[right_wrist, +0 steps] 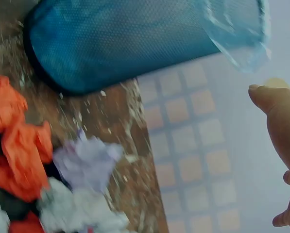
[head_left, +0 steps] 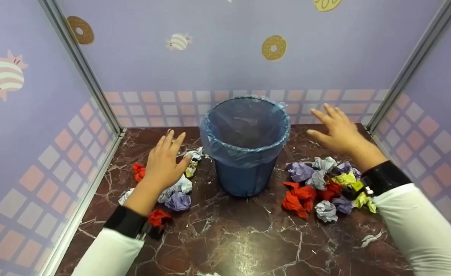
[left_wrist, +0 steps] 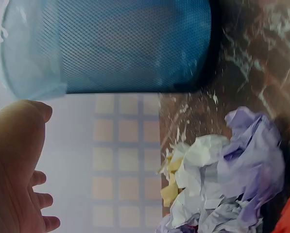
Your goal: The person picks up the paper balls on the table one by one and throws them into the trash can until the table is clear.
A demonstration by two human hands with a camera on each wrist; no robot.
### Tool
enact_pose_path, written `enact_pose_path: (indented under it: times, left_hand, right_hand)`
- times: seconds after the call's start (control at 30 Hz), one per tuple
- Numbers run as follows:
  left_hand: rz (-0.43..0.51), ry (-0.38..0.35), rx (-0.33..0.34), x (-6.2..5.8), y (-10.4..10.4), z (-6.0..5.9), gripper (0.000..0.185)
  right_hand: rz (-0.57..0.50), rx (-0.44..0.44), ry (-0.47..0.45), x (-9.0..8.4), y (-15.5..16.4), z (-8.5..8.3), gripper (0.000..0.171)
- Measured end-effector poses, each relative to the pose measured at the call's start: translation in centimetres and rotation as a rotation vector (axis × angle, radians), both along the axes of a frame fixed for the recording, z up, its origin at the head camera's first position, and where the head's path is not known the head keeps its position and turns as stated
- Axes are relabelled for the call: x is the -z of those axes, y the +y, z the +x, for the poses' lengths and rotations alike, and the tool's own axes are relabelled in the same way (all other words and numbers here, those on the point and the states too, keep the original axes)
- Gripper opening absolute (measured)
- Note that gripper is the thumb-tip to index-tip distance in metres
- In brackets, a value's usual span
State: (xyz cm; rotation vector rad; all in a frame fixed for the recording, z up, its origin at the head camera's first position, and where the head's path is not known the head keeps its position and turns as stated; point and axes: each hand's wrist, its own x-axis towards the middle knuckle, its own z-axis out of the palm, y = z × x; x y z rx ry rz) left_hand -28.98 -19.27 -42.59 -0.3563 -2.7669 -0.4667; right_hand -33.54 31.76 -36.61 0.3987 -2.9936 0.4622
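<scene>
A blue mesh bin (head_left: pixel 245 153) lined with a thin blue bag stands in the middle of the dark marble table (head_left: pixel 241 237). My left hand (head_left: pixel 165 161) hovers left of it with fingers straight, above a pile of crumpled paper balls (head_left: pixel 173 191), holding nothing. My right hand (head_left: pixel 336 128) hovers right of the bin, fingers spread, above another pile of paper balls (head_left: pixel 321 186). In the left wrist view the bin (left_wrist: pixel 110 46) lies above white and purple paper (left_wrist: pixel 222 179). The right wrist view shows the bin (right_wrist: pixel 125 43) and orange and purple balls (right_wrist: pixel 18 141).
Patterned walls (head_left: pixel 225 50) with metal corner posts (head_left: pixel 83 73) close the table in on the left, back and right. A small paper scrap (head_left: pixel 371 238) lies near the front right. The marble shows bare at the front.
</scene>
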Motion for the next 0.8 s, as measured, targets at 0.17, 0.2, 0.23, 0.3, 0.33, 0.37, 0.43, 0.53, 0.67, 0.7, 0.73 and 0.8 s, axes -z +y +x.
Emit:
enact_pose_path:
  times: [0.17, 0.2, 0.23, 0.3, 0.33, 0.37, 0.43, 0.53, 0.67, 0.7, 0.73, 0.8]
  left_hand:
    - [0.088, 0.073, 0.037, 0.3, 0.4, 2.8, 0.068]
    - [0.102, 0.084, 0.046, 0.5, 0.6, 3.4, 0.068]
    - [0.119, 0.086, 0.057, 0.6, 0.9, 4.0, 0.067]
    - [0.135, 0.082, 0.08, 1.0, 1.6, 5.2, 0.067]
    - [0.144, 0.083, 0.096, 1.3, 2.0, 5.8, 0.066]
    - [0.146, 0.081, 0.112, 1.6, 2.5, 6.3, 0.066]
    - [0.15, 0.08, 0.146, 2.4, 3.7, 7.4, 0.067]
    - [0.13, 0.051, 0.228, 3.8, 6.1, 8.9, 0.069]
    - [0.104, -0.044, 0.315, 5.9, 9.1, 10.4, 0.069]
    - [0.105, -0.061, 0.323, 6.3, 9.7, 10.6, 0.069]
    - [0.109, -0.077, 0.332, 6.7, 10.2, 10.8, 0.068]
    - [0.113, -0.096, 0.35, 7.4, 11.2, 11.0, 0.067]
  right_hand:
    - [-0.013, 0.024, -0.013, -1.3, 3.4, 0.6, 0.072]
    - [-0.022, 0.036, -0.02, -1.5, 4.2, 0.8, 0.072]
    - [-0.027, 0.043, -0.024, -1.7, 5.0, 1.0, 0.073]
    - [-0.025, 0.058, -0.025, -1.9, 6.7, 1.4, 0.074]
    - [-0.026, 0.065, -0.025, -1.9, 7.6, 1.6, 0.074]
    - [-0.029, 0.071, -0.023, -1.9, 8.4, 1.9, 0.074]
    - [-0.032, 0.083, -0.021, -1.6, 10.3, 2.4, 0.075]
    - [-0.026, 0.126, -0.051, -0.1, 13.2, 3.6, 0.076]
    - [-0.008, 0.165, -0.137, 2.7, 16.2, 5.1, 0.08]
    - [-0.006, 0.168, -0.15, 3.4, 16.6, 5.4, 0.08]
    - [-0.006, 0.167, -0.158, 4.1, 17.0, 5.7, 0.081]
    - [-0.012, 0.171, -0.174, 5.3, 17.6, 6.4, 0.082]
